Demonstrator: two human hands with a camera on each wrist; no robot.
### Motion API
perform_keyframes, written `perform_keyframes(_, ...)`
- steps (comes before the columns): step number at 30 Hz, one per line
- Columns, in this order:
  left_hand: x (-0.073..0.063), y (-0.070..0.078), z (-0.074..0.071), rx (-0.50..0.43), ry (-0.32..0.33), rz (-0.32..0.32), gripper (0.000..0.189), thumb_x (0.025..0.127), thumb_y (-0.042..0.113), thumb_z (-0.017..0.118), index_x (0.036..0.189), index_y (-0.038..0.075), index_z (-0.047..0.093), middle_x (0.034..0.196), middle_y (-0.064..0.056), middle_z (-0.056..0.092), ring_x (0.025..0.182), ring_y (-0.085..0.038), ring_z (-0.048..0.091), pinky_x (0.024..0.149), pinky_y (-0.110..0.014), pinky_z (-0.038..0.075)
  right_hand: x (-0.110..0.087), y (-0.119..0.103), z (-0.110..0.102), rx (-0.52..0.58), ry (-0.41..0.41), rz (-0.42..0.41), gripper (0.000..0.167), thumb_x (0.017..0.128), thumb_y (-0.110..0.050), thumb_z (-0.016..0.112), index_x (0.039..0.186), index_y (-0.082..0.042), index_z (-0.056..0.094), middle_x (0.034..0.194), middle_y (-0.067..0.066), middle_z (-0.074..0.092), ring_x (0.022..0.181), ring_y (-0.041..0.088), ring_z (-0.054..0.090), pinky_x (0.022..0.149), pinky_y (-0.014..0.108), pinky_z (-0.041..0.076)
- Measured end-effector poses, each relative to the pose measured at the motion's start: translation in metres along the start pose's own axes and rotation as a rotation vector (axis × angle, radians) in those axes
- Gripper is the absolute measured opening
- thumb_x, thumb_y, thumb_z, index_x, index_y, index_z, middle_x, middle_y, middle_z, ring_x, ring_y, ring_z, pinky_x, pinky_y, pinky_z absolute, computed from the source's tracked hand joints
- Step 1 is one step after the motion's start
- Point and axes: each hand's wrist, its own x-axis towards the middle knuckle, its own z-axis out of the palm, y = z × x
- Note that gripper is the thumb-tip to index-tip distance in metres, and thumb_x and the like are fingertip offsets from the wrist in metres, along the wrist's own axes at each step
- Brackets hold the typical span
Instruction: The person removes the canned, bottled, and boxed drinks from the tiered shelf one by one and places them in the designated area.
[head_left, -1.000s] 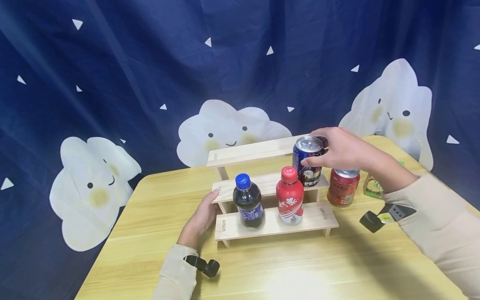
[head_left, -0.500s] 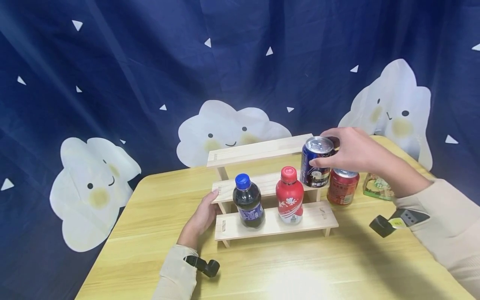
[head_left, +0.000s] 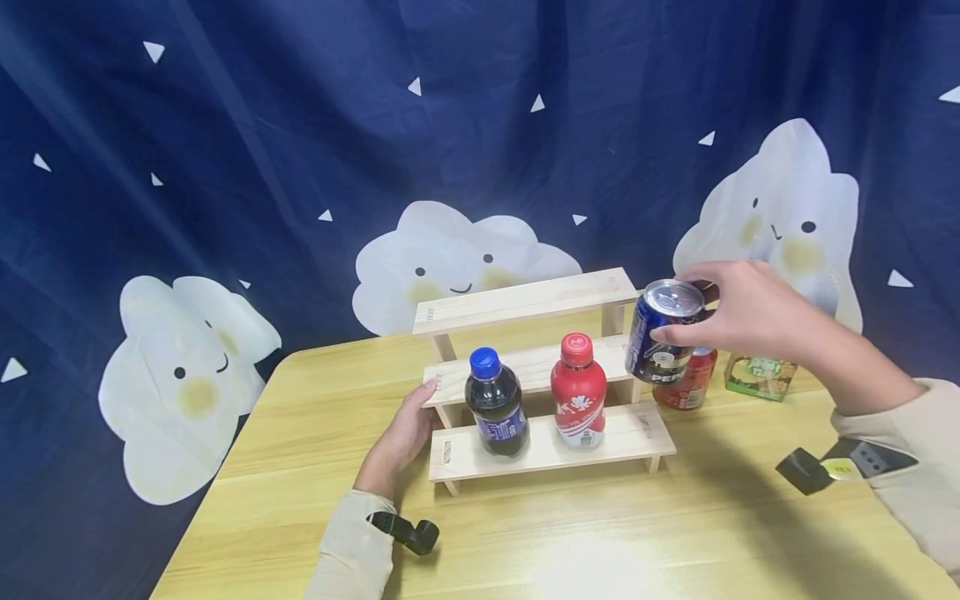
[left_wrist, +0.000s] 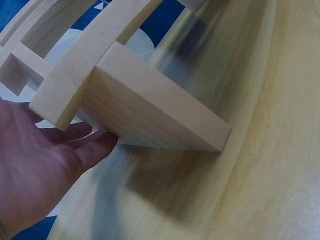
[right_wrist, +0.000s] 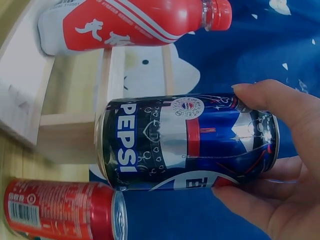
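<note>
My right hand (head_left: 765, 308) grips a blue and black Pepsi can (head_left: 663, 333) near its top, thumb on one side and fingers on the other. The can hangs at the right end of a three-tier wooden display rack (head_left: 547, 454), overlapping a red can in the head view. Over in the right wrist view, the Pepsi can (right_wrist: 187, 142) lies sideways across the picture. My left hand (head_left: 408, 429) holds the rack's left end by the middle tier, its fingertips against the wooden leg (left_wrist: 155, 105). On the lowest tier stand a dark bottle with blue cap (head_left: 497, 408) and a red bottle (head_left: 579, 396).
The red can (head_left: 686, 387) stands on the table (head_left: 315, 433) just right of the rack. Farther right is a small green box (head_left: 759, 377). Behind everything hangs a dark blue curtain (head_left: 480, 125) with smiling clouds.
My right hand has carried the Pepsi can rightward, from over the middle tier to beyond the rack's right end, in front of the red can. My left hand stays put.
</note>
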Motion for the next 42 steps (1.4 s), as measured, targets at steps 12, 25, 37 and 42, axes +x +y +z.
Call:
perform_keyframes(12,-0.001,0.0,0.0,0.025,-0.014,0.007,0.06,0.097,0.038,0.022,0.141,-0.001,0.033,0.132,-0.025,0.045,0.112,-0.024,0.051,0.094,-0.041,0.04,-0.023,0.016,-0.005,-0.035,0.099,-0.005,0.073,0.059,-0.048,0.085,0.112,-0.003,0.065,0.092,0.012,0.069,0.085,0.028,0.062,0.062,0.034,0.044)
perform_keyframes(25,0.0,0.002,0.002,-0.025,0.012,-0.005,0.056,0.096,0.034,0.026,0.136,-0.003,0.038,0.121,-0.017,0.052,0.104,-0.021,0.054,0.09,-0.039,0.042,-0.042,0.032,-0.007,-0.078,0.159,0.003,0.062,0.053,-0.044,0.089,0.099,-0.007,0.068,0.079,0.003,0.066,0.068,0.018,0.054,0.052,0.026,0.038)
perform_keyframes(37,0.0,0.002,0.002,-0.024,0.008,-0.002,0.056,0.096,0.033,0.025,0.136,-0.004,0.037,0.117,-0.014,0.054,0.102,-0.019,0.055,0.09,-0.039,0.042,-0.057,0.05,-0.004,-0.118,0.139,0.042,0.062,0.056,-0.047,0.086,0.101,-0.007,0.069,0.078,0.005,0.067,0.066,0.016,0.053,0.051,0.026,0.035)
perform_keyframes(42,0.0,0.001,0.001,-0.023,0.011,-0.001,0.056,0.096,0.033,0.024,0.136,-0.004,0.037,0.116,-0.013,0.055,0.101,-0.018,0.054,0.091,-0.038,0.041,-0.059,0.063,0.001,-0.102,0.143,0.075,0.063,0.057,-0.046,0.086,0.101,-0.006,0.068,0.081,0.01,0.068,0.07,0.022,0.058,0.054,0.028,0.037)
